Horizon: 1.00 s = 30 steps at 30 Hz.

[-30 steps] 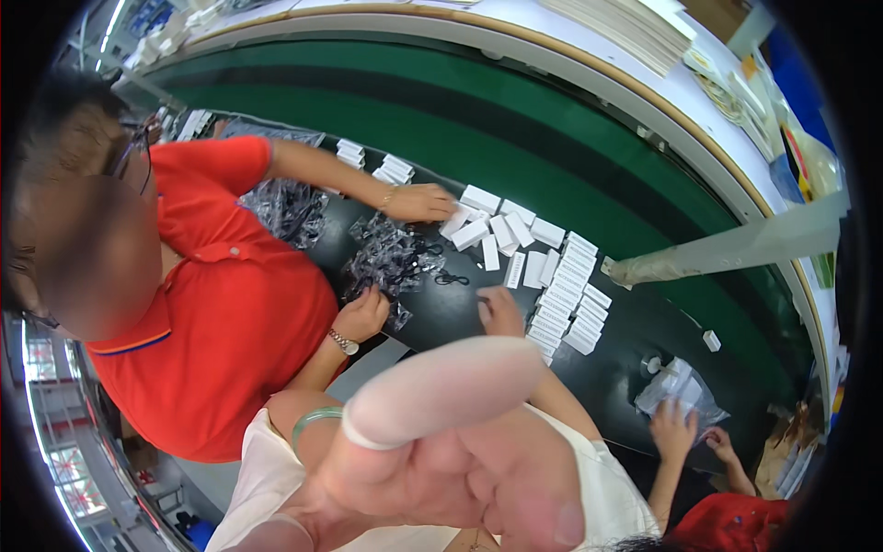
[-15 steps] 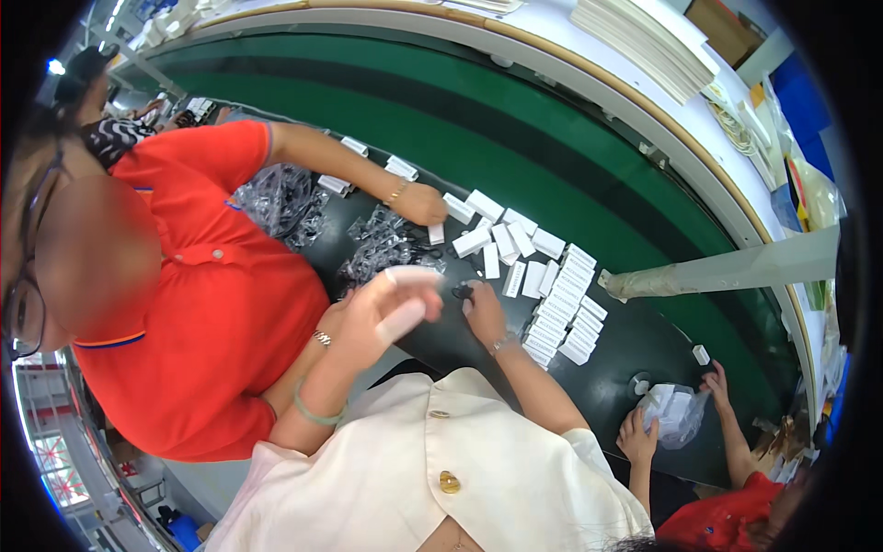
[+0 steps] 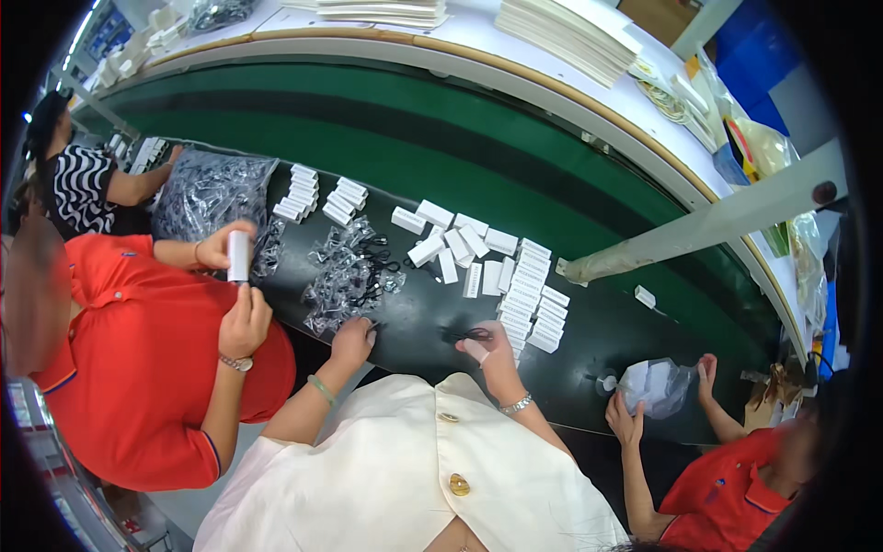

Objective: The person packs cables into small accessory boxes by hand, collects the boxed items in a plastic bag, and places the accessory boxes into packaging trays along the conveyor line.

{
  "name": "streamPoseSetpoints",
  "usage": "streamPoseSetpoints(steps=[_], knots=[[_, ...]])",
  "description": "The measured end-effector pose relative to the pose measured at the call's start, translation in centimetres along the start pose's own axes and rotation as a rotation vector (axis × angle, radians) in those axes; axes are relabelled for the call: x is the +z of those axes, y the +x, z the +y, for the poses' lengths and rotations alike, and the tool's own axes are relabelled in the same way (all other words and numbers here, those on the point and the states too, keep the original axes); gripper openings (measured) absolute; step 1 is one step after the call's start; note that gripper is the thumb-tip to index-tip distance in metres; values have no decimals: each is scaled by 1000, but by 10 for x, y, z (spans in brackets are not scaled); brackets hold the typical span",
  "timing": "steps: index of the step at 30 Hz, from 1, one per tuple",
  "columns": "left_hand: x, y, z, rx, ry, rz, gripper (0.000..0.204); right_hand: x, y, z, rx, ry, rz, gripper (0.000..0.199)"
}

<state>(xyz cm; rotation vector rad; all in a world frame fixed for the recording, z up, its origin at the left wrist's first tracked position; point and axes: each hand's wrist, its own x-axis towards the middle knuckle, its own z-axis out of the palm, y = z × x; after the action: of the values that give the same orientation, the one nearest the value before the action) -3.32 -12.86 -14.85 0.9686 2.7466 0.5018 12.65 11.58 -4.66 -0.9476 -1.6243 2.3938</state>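
Packing bench, seen from above. The worker's right hand pinches a thin black looped cord against the black tabletop; the left hand, fingers loosely curled, rests at the edge of a pile of clear plastic-bagged black cords. Small white oblong boxes stand in rows beside the right hand, seemingly finished; many bagged cords remain unpacked.
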Motion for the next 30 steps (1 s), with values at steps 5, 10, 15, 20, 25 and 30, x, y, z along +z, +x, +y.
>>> streamPoseSetpoints(steps=[5, 10, 15, 20, 25, 30], knots=[[-33, 26, 76, -315, -980, -374, 17, 22, -11, -11, -168, -86, -63, 29], [-112, 26, 145, -247, -1409, -683, 16, 25, -18, -20, -262, -80, -77, 28], [-119, 26, 148, -198, -1425, -780, 18, 14, -27, -28, -440, -411, -92, 31], [-110, 26, 152, -153, -1300, -854, 17, 7, -41, -27, -395, -363, -107, 34], [-97, 30, 165, -300, -1328, -991, 11, -2, -55, -46, -563, -807, -89, 36], [-86, 44, 171, -434, -1467, -1211, 12, -6, -66, -56, -533, -1024, -28, 27]])
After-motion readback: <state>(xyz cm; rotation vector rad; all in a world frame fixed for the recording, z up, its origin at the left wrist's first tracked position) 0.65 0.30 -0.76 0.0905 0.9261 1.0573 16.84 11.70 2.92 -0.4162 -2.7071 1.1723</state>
